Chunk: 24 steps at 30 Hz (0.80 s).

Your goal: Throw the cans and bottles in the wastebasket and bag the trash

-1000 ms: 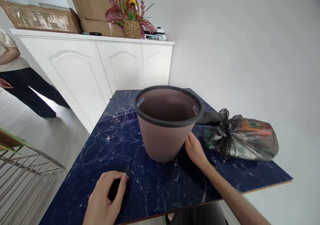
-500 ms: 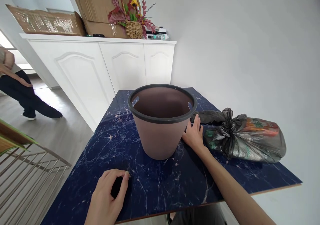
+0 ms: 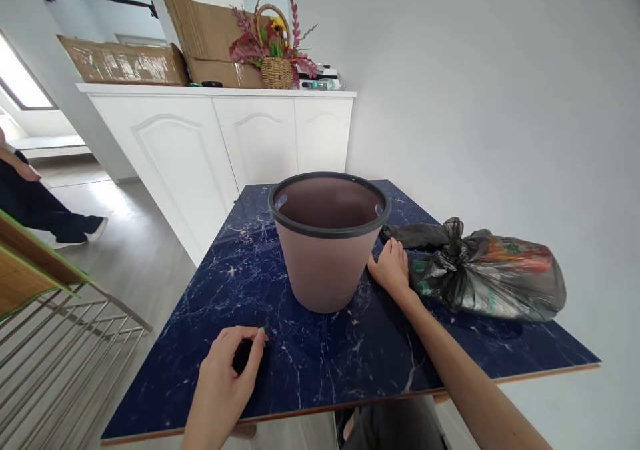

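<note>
Left hand (image 3: 226,369) closed thumb to forefinger, right hand (image 3: 393,268) open beside mauve bin (image 3: 327,270), bin upright on glossy white-veined blue tabletop (image 3: 345,370), knotted black bag (image 3: 493,277) at right, white cabinet (image 3: 265,140) beyond, pale wall (image 3: 475,103) right, grey floor (image 3: 137,250) left.

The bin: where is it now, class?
In the head view, the bin stands on the table, near centre, left of the right hand and bag.
</note>
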{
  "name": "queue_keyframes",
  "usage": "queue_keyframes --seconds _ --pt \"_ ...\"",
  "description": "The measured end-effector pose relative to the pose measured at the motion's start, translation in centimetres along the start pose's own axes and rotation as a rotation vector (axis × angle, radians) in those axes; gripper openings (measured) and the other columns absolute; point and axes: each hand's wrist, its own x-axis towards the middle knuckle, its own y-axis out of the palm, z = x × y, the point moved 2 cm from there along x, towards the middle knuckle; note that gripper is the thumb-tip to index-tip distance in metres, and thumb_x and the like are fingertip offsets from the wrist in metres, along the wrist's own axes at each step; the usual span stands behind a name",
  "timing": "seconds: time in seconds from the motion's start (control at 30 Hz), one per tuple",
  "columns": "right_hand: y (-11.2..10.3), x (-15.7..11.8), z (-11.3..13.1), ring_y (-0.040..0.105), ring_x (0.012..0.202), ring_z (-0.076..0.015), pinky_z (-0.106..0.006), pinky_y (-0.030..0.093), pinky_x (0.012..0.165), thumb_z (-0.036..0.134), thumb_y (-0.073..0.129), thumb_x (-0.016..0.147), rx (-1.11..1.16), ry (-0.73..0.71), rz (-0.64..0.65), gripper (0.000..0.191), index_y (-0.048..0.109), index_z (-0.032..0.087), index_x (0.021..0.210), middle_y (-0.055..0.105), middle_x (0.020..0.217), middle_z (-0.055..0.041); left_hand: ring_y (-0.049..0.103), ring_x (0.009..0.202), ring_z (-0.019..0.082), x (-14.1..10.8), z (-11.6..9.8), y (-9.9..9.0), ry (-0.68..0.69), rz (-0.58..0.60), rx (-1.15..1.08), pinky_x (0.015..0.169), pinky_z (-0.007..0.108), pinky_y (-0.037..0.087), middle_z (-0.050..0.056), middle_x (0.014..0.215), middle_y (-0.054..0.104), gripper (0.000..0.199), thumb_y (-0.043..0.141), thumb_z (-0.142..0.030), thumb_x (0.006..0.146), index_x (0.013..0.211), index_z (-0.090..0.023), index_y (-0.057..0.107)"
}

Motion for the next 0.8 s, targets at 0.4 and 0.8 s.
queue_keyframes --seconds 0.4,0.8 --pt "-3.9 -9.8 1.5 0.04 0.158 -0.0332 -0.047 0.037 0.129 0.049 0.052 0.098 0.322 -0.249 0.053 0.078 0.041 0.008 0.164 0.043 0.168 -0.0213 0.073 0.086 0.024 -0.1 -0.8 -0.3 0.037 0.02 0.036 0.071 0.033 0.055 0.005 0.096 0.078 0.041 0.056 -0.06 0.101 0.095 -0.025 0.075" --pt "-12.1 -26.3 1.0 0.056 0.148 -0.036 -0.051 0.058 0.114 0.051 0.067 0.103 1.307 0.068 0.173 0.061 0.053 0.037 0.161 0.046 0.171 -0.0064 0.075 0.083 0.025 0.3 -1.5 -0.5 0.072 -0.004 0.098 0.07 0.032 0.056 0.007 0.094 0.081 0.05 0.054 -0.068 0.097 0.094 -0.024 0.077"
